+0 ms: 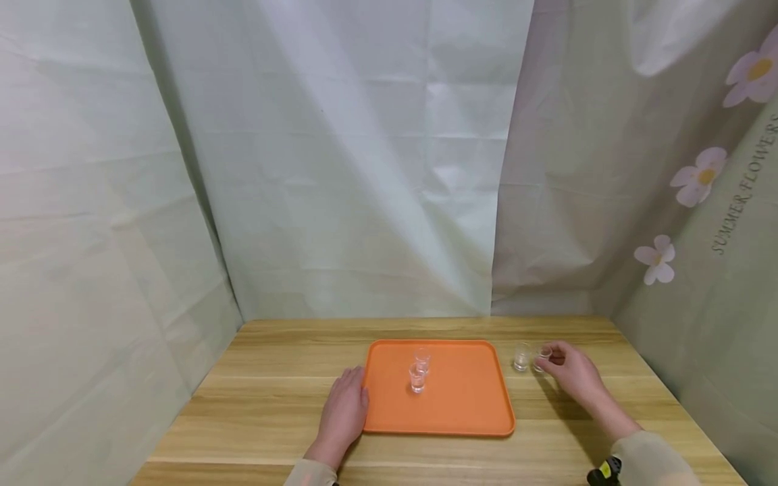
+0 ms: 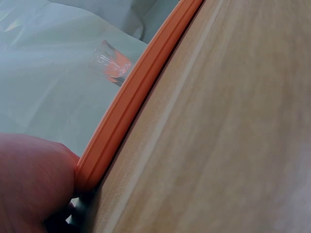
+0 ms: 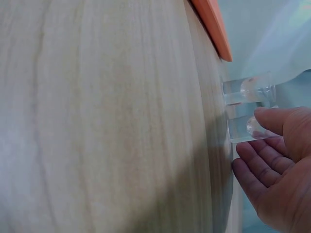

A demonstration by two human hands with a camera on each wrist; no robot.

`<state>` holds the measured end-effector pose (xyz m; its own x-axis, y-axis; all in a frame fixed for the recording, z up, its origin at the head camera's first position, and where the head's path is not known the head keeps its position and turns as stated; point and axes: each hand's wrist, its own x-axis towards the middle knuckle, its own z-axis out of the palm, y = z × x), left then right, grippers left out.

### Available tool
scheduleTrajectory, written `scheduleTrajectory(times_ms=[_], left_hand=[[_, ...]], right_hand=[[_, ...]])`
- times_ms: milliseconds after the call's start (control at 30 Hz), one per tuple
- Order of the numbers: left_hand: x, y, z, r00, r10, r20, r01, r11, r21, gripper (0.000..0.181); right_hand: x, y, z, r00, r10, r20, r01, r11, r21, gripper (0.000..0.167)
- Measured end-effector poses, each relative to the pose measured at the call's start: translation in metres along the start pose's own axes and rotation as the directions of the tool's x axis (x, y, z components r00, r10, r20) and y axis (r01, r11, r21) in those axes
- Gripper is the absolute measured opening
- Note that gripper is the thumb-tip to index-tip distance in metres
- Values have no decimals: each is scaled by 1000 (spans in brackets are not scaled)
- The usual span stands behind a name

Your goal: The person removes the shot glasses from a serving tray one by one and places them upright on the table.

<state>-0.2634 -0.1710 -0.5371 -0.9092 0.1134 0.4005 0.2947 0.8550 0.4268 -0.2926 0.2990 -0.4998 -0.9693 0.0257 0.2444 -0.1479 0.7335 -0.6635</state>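
On the orange tray (image 1: 462,398) stand two clear shot glasses, a nearer glass (image 1: 417,379) and one just behind it (image 1: 423,356). My left hand (image 1: 343,412) rests along the tray's left edge, touching the rim. In the left wrist view that hand (image 2: 36,177) meets the near end of the tray's side (image 2: 131,104). Right of the tray, my right hand (image 1: 571,371) pinches a shot glass (image 1: 540,361) between thumb and fingers. The right wrist view shows this glass (image 3: 240,129) upright at the table surface. Beside it stands another shot glass (image 1: 521,358), untouched.
The wooden table (image 1: 261,398) carries the tray and glasses. Pale cloth hangs behind (image 1: 365,202) and on both sides, with flowers printed on the right cloth (image 1: 747,270). A dark band (image 1: 604,471) sits at the right wrist.
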Motion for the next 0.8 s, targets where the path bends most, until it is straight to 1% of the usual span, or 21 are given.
scheduleTrajectory(times_ms=[233,400,567,800], left_hand=[[1,1,-1,1000,-4,3,4,1000,-2,41],[1,1,-1,1000,-4,9,4,1000,-3,41],[1,0,0,1000,8,2,-8,1000,3,41],[1,0,-1,1000,-3,6,3,1000,1,42]], right_hand=[[0,-1,2,1000,26,17,-26,1000,10,46],[0,0,3,999,31,17,-31,999,19,47],[0,0,4,999,35,17,-35,999,13,47],[1,-1,4,998,49,26,-50,999,17,50]])
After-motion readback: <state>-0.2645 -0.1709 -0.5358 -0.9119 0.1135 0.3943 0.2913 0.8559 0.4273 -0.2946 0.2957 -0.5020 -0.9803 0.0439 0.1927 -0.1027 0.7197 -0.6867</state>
